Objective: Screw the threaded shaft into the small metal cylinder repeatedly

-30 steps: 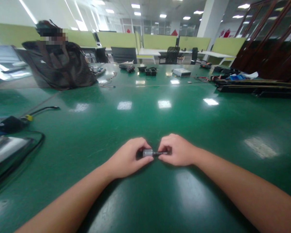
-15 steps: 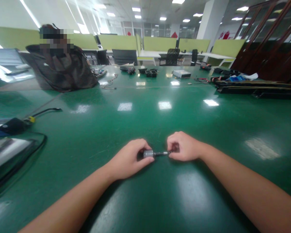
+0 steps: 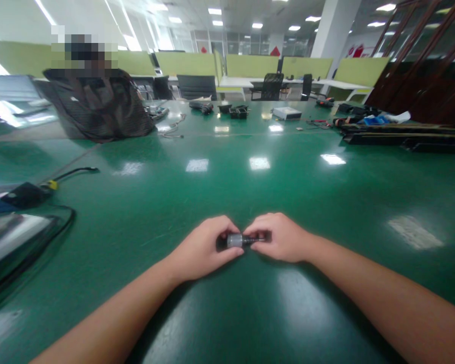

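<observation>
From the head camera, we're looking straight down two forearms, and all the action sits low and central, over the green table (image 3: pixel 151 194). Here's the left hand (image 3: pixel 207 247), thumb and fingers curled around the grey body of a small tool (image 3: pixel 234 240) — a snug wrap, thumb along the near side. And here's the right hand (image 3: pixel 282 237), fingers bent in, thumb and fingertips closed around the thin dark shaft (image 3: pixel 249 240) that runs out of that body. The fingertips of the two hands nearly meet at the join! How hard the right one pinches, we can't tell.

The tool lies level, pointing left to right; whether it rests on the tabletop or hangs just above, we can't make out. We judge it light, stiff and sturdy, metal or hard plastic by its sheen. The smooth grey barrel may roll or slip in dry fingers, so the full wrap is the sound hold there; the shaft, so slender, suits a fingertip pinch close to the join.

Around them, well apart: a black cable (image 3: pixel 73 215) loops on the left, a dark bag (image 3: pixel 102 111) slumps behind it, a pale flat box (image 3: pixel 286 114) sits far back, and long black strips (image 3: pixel 382 139) lie stacked off to the right.
</observation>
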`<state>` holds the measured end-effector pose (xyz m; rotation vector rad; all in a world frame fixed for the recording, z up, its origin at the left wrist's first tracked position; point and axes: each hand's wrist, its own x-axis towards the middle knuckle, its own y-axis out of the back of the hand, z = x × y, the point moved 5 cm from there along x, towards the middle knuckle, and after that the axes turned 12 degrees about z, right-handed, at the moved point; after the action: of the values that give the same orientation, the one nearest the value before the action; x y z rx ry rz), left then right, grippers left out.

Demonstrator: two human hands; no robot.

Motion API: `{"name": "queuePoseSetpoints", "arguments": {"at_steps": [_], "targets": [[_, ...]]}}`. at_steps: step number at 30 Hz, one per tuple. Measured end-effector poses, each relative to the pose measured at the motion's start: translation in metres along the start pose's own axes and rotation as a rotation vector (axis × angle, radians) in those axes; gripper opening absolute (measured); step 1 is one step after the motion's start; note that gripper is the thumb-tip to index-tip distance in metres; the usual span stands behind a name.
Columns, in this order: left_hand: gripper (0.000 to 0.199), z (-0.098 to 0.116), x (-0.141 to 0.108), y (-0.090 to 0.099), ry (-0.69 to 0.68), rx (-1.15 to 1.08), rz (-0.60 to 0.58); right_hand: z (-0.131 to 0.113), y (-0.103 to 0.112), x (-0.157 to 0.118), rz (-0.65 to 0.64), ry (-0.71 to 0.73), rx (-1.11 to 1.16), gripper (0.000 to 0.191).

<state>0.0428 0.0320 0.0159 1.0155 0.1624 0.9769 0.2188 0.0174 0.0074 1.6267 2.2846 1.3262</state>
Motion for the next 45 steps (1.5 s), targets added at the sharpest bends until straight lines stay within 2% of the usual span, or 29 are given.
{"name": "queuePoseSetpoints", "arguments": {"at_steps": [3,8,15,45], "targets": [[0.029,0.0017,0.0001,0.0009,-0.016,-0.014,-0.003,0.0014,0.0002,-0.0001,0.001,-0.003,-0.007,0.018],[0.021,0.0024,0.0003,0.001,0.003,-0.02,-0.004,-0.0008,0.0007,-0.0005,0.003,0.029,-0.025,0.016],[0.021,0.0025,0.0013,0.0003,0.011,-0.019,0.013,-0.0026,-0.0006,-0.0016,-0.009,0.08,-0.068,0.013],[0.021,0.0037,0.001,-0.0002,-0.007,-0.009,0.002,-0.0019,0.0045,-0.0033,0.004,0.063,-0.089,0.007]]}}
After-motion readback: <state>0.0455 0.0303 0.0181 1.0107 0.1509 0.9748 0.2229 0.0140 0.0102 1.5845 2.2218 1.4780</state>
